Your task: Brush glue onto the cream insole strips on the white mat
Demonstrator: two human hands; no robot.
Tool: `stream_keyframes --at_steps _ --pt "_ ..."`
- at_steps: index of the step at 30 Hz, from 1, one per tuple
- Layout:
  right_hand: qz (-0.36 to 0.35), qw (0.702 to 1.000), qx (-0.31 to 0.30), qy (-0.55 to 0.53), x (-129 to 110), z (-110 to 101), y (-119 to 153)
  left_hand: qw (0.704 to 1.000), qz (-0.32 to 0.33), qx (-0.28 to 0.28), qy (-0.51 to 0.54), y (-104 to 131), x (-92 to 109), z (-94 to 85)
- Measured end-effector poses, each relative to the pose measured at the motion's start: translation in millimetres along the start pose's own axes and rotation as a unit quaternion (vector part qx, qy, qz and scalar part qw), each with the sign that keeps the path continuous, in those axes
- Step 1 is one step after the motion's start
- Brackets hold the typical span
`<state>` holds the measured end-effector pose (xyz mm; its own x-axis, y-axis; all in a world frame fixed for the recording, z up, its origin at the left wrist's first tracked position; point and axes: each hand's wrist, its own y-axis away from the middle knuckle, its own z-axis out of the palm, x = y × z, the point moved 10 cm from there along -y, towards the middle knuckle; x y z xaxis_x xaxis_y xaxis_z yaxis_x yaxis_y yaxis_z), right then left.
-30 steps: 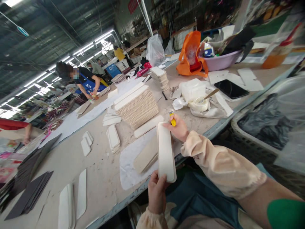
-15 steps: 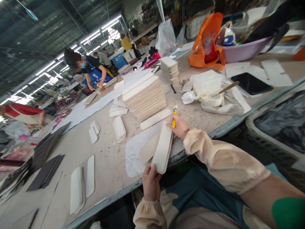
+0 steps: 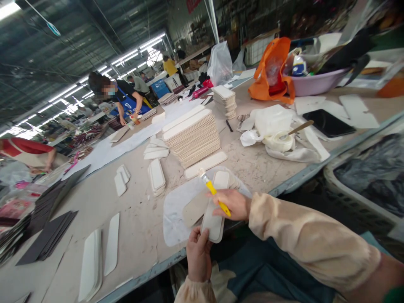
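While the left hand [image 3: 198, 256] pinches the near end of a pale rounded board [image 3: 212, 226] by the table edge [image 3: 148, 273], I see the right hand [image 3: 234, 204] over the board's middle, fingers closed round a yellow brush [image 3: 209, 186].

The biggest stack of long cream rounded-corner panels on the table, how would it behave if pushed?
The biggest stack of long cream panels would probably slip apart sideways, as no band shows around it. Its layers seem fairly stiff, since their edges lie straight.
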<state>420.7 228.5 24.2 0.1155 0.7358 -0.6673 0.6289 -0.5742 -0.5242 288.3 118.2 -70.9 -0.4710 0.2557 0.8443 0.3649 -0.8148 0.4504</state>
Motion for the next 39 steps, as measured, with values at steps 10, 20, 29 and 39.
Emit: stream_keyframes --at_steps 10,20,29,39 --pt "0.013 0.996 -0.089 0.026 21.6 21.8 -1.7 1.000 -0.007 0.000 -0.005 -0.3 -0.6 0.1" --pt "0.153 0.984 0.019 0.094 82.0 -32.4 -9.3 1.000 -0.008 0.001 -0.005 -0.7 -1.1 -1.9" --pt "0.326 0.925 0.164 0.100 120.9 -66.4 13.9 1.000 0.011 0.005 -0.019 -1.0 1.6 -2.6" --pt "0.287 0.930 0.227 0.036 109.5 -79.4 14.4 0.999 0.045 -0.008 -0.005 3.0 7.7 3.3"
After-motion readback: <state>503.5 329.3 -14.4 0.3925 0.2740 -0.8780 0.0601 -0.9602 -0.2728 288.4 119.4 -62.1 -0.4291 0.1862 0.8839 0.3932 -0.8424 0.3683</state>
